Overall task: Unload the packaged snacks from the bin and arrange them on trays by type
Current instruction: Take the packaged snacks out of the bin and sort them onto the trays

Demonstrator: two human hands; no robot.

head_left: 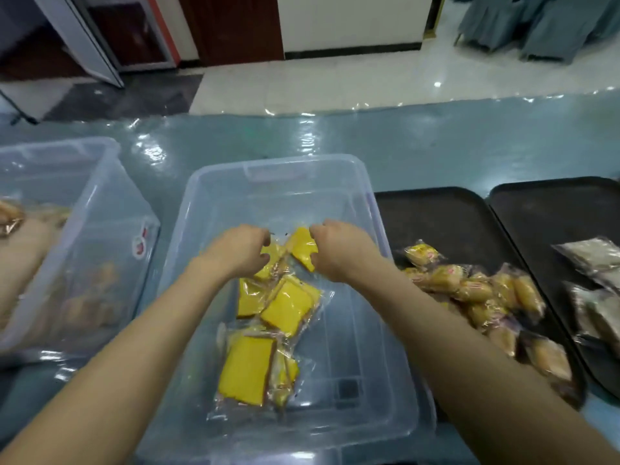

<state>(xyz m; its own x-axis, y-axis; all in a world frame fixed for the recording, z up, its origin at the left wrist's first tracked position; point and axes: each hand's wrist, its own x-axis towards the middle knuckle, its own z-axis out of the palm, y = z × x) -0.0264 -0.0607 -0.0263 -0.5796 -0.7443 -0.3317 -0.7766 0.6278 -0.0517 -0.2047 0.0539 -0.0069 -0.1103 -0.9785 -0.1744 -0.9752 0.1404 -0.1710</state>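
Left hand [240,250] down in the see-through rectangular plastic bin [385,330], fingers curled onto the film of a yellow square cake slice in clear wrap [270,265]. Right hand [339,251] just beside it, clamped round a second yellow wrapped slice [302,246], that one tilted up off the pile. Both hands close together, backs toward the camera, a small gap between them.

More yellow wrapped slices [288,305] loose on the bin floor nearer the body, overlapping, spread from mid-bin toward the front wall.

Right of the bin, tight against its side: black rectangular plastic tray [453,216] with a heap of golden-brown buns in clear packets [469,286] along its near half. Further right, a second black tray [553,209], edge to edge with the first, holding greyish flat packets [593,256].

Off to the left, another clear plastic tub [84,196], well apart from the hands, pale bread-looking packs [10,216] inside, pretty blurry. All of it on a teal tabletop under shiny plastic sheet [436,146].
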